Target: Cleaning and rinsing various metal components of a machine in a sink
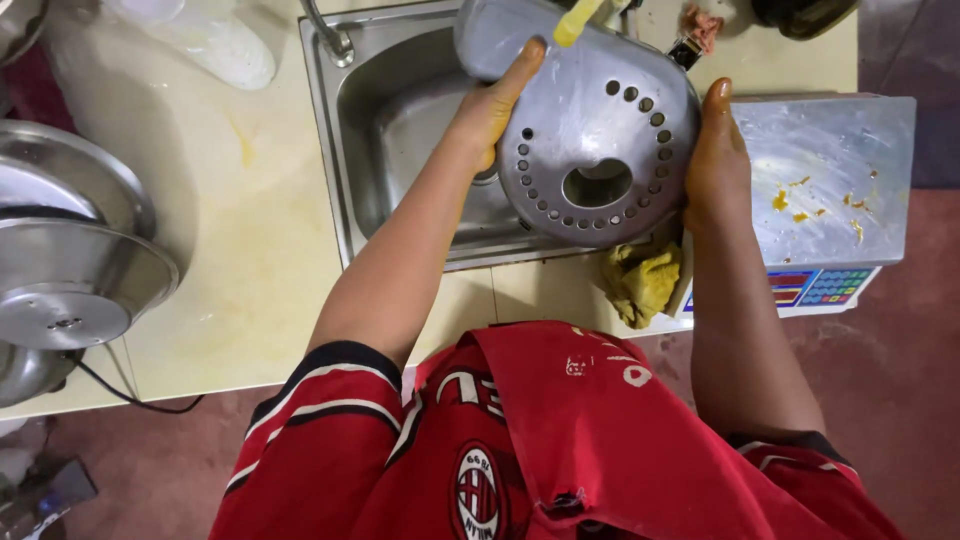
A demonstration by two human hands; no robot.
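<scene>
perforated metal cover – held over the sink, cleaning not yet evident

perforated metal cover [590,130], a rounded grey piece with a ring of small holes and one larger opening, is held up over the right half of the steel sink [345,150], tilted toward the camera. left hand [490,105] grips its left rim, thumb laid up along the edge; right hand [715,160] presses flat against its right rim, fingers extended. both hands are closed on the piece, neither free.

condition – both hands carry a yellowish stain. the cover's visible face looks mostly clean and dull; whether it is wet cannot be told. a yellow strip [578,20] shows at its top edge, kind unclear. no running water is visible from the tap [325,30].

judgement: the piece is in position at the sink, but washing appears barely begun or unconfirmed.

outstanding items: a stained yellow cloth [640,280] lies at the counter's front edge just right of the sink; the weighing scale [830,180] at the right edge carries yellow residue on its platform. stacked metal bowls [70,250] stand at the left edge.
</scene>
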